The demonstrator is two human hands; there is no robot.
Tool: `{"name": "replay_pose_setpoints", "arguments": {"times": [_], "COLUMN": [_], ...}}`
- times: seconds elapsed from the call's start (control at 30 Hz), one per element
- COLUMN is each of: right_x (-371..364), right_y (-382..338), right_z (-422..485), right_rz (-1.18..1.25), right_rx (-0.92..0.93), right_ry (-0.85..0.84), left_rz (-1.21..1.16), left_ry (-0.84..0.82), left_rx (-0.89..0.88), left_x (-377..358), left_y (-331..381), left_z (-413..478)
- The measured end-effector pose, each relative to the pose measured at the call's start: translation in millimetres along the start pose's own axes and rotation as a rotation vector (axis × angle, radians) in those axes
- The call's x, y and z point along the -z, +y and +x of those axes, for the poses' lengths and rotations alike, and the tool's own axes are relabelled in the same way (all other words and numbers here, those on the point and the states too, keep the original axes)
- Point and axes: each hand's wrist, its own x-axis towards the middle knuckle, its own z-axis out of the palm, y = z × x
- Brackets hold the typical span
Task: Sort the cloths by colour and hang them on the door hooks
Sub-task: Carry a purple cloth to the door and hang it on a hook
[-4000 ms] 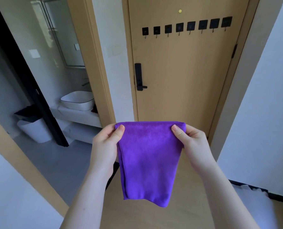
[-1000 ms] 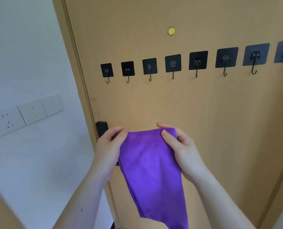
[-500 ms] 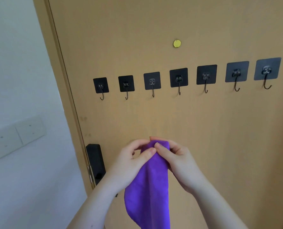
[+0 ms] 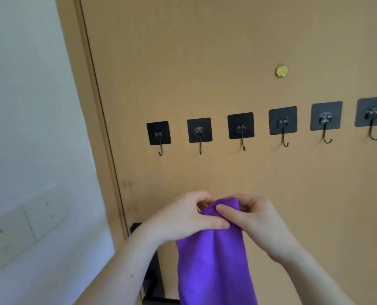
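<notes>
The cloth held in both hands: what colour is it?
Purple, plain, seen clearly in the head view.

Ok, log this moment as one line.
left hand, right hand: pinching purple cloth top | door hooks: bare | cloth: not yet hung

Both hands at lower centre pinch bunched top of purple cloth [image 4: 216,256]: left hand [image 4: 183,216], right hand [image 4: 255,219], thumbs meeting. Cloth hangs down past frame bottom. Six black adhesive hooks [image 4: 240,126] in row across tan door [image 4: 227,51], brass peephole [image 4: 281,71] above. White wall switches [image 4: 29,219] lower left.
</notes>
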Motion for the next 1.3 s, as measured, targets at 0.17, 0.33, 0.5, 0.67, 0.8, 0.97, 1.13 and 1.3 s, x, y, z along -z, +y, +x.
{"name": "replay_pose_setpoints", "arguments": {"times": [0.17, 0.33, 0.5, 0.67, 0.8, 0.97, 1.13, 1.3], "right_x": [-26.1, -43.7, -56.1, -68.0, -78.6, -93.0, -105.4, -118.1], "right_y": [-11.8, -28.1, -42.3, -52.9, -59.4, -61.3, -55.1, -39.5], "right_z": [31.3, 57.5, 83.2, 113.6, 140.3, 175.1, 197.3, 202.6], "right_rz": [-0.069, -0.106, -0.008, 0.015, -0.109, -0.348, -0.533, -0.538], "right_rx": [-0.015, 0.044, 0.068, 0.077, 0.171, 0.311, 0.387, 0.472], "right_ry": [0.074, 0.109, 0.075, 0.089, 0.152, 0.278, 0.378, 0.465], "left_rz": [0.091, -0.016, -0.173, -0.235, -0.233, -0.207, -0.213, -0.074], "left_ry": [0.104, 0.165, 0.275, 0.439, 0.571, 0.701, 0.737, 0.781], "left_rx": [-0.045, -0.085, -0.103, -0.108, -0.134, -0.119, -0.088, -0.054], "left_x": [32.2, 58.5, 78.6, 100.4, 113.5, 127.1, 132.3, 132.8], "left_y": [-10.9, -17.6, -25.8, -34.2, -41.5, -52.2, -61.2, -68.9], "left_z": [11.6, 17.6, 19.6, 29.6, 41.6, 62.5, 78.3, 97.5]}}
